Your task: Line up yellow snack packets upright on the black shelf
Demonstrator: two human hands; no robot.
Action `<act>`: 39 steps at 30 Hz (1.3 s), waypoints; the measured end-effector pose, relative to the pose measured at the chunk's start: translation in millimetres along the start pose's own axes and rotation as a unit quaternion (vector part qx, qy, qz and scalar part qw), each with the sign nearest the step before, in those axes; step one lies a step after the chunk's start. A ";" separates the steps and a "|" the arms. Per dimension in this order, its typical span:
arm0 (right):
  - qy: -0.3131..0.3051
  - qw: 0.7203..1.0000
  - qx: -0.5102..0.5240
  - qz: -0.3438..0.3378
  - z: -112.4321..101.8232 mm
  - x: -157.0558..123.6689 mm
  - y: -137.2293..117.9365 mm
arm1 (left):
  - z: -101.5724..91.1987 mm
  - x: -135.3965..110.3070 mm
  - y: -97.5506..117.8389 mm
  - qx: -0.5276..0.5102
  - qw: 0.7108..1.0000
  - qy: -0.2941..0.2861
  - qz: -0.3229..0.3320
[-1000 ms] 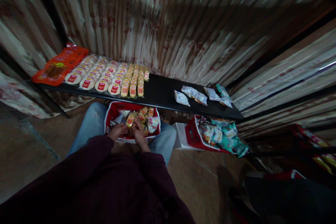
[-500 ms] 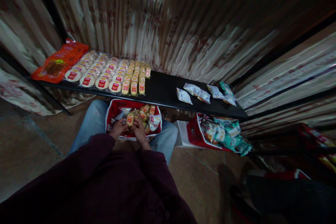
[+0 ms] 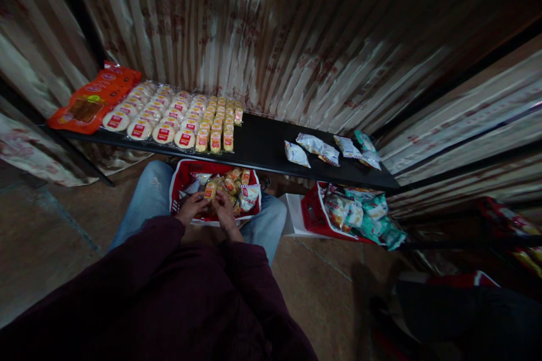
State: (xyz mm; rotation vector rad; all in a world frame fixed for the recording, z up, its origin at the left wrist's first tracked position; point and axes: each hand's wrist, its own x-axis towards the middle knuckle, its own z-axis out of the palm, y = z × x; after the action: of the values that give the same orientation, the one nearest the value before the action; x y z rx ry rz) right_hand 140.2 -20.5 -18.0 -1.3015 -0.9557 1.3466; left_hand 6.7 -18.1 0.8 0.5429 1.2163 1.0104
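Your left hand [image 3: 189,210], right hand [image 3: 224,210] grip wrapped cake [image 3: 210,189]; cake rows [image 3: 215,140] set on far shelf [image 3: 262,144], loose cakes [image 3: 231,185] in near basket [image 3: 183,172].

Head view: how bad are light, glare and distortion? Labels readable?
Head view: dim, darkest lower right; broad shadow across the upper right of the curtain, soft sheen on its folds, no harsh glare there.
Head view: posts splay outward, likely wide-angle distortion.
Head view: label colours show, but small print on the held packet is too soft to read.

L hand [image 3: 190,209], R hand [image 3: 224,210] hold yel. pkt [image 3: 210,190] over red bskt [image 3: 215,168].
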 end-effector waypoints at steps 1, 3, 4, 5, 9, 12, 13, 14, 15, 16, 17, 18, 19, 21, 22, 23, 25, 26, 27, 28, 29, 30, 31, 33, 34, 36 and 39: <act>-0.002 1.000 -0.003 -0.006 0.0 -0.5 -0.7 | 0.3 -0.4 0.0 0.001 1.000 0.002 -0.003; -0.007 1.000 -0.010 -0.017 0.1 -1.1 -2.1 | 0.9 -1.7 0.2 0.006 1.000 0.003 -0.006; -0.011 1.000 -0.012 -0.019 0.2 -1.3 -2.8 | 1.2 -2.4 0.4 0.012 1.000 0.000 -0.004; -0.013 1.000 -0.013 -0.020 0.3 -1.6 -3.7 | 1.4 -3.2 0.5 0.019 1.000 -0.003 0.000; -0.018 0.999 -0.023 -0.017 1.9 -3.9 -7.6 | 1.2 -4.9 0.4 0.049 0.999 -0.011 0.015; -0.031 0.999 -0.010 -0.016 3.6 -6.5 -10.6 | 0.8 -4.1 1.2 0.042 0.999 -0.017 0.011; -0.038 0.999 -0.003 -0.015 4.0 -7.1 -11.2 | 0.8 -3.8 1.9 0.033 0.999 -0.020 0.006; -0.046 0.999 0.003 -0.015 4.2 -7.5 -11.4 | 0.8 -3.5 2.7 0.024 0.999 -0.023 -0.001; -0.054 0.998 0.007 -0.015 4.2 -7.6 -11.2 | 0.8 -3.3 3.7 0.016 0.999 -0.026 -0.010; -0.059 0.998 0.008 -0.015 3.9 -7.3 -10.4 | 0.7 -3.2 4.7 0.008 0.999 -0.029 -0.020; -0.061 0.998 0.007 -0.013 3.6 -6.8 -9.2 | 0.5 -3.2 5.6 0.000 0.999 -0.030 -0.029; -0.060 0.998 0.006 -0.009 3.1 -6.0 -7.6 | 0.3 -3.2 6.4 -0.007 0.999 -0.029 -0.036; -0.055 0.998 0.005 -0.004 2.6 -5.2 -5.7 | -0.1 -3.2 7.0 -0.016 0.999 -0.026 -0.043; -0.035 0.999 0.007 0.006 1.7 -3.3 -1.9 | -1.2 -2.9 7.5 -0.037 0.998 -0.013 -0.054; -0.025 1.000 0.012 0.010 1.4 -2.5 -0.4 | -1.7 -2.5 7.4 -0.049 0.997 -0.005 -0.058; -0.018 1.000 0.019 0.012 1.0 -1.9 0.7 | -2.3 -2.0 7.0 -0.059 0.996 0.001 -0.062; -0.019 0.999 0.033 0.016 0.4 -1.6 1.1 | -3.5 -0.6 6.0 -0.075 0.995 0.007 -0.065; -0.025 0.999 0.037 0.017 0.1 -1.8 0.5 | -4.1 0.1 5.5 -0.082 0.994 0.008 -0.065; -0.032 0.999 0.037 0.019 -0.1 -2.3 -0.5 | -4.7 0.7 5.2 -0.088 0.994 0.008 -0.065; -0.038 0.998 0.035 0.022 -0.2 -2.9 -1.9 | -5.3 1.2 5.1 -0.092 0.994 0.009 -0.066; -0.045 0.998 0.033 0.024 -0.1 -3.6 -3.4 | -5.9 1.5 5.3 -0.096 0.993 0.008 -0.066; -0.052 0.998 0.033 0.026 0.0 -4.4 -5.1 | -6.4 1.7 5.8 -0.099 0.993 0.005 -0.067; -0.058 0.997 0.035 0.026 0.4 -5.2 -6.6 | -6.9 1.6 6.7 -0.102 0.992 0.002 -0.071; -0.071 0.996 0.049 0.016 1.5 -6.7 -9.3 | -7.6 1.2 9.2 -0.106 0.991 0.002 -0.080; -0.077 0.995 0.058 0.010 2.3 -7.4 -10.4 | -7.8 1.0 10.5 -0.108 0.990 0.006 -0.086; -0.087 0.993 0.075 0.005 3.8 -8.6 -11.9 | -8.2 0.7 12.8 -0.113 0.989 0.018 -0.094; -0.095 0.992 0.082 0.017 5.9 -10.0 -13.7 | -8.8 0.9 14.8 -0.126 0.987 0.035 -0.097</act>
State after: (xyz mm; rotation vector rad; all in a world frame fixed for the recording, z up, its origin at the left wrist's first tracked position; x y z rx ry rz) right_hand 135.4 -27.0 -2.0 -1.0836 -0.9332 1.5624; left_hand -6.7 -11.6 9.6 0.1902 1.1570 1.0044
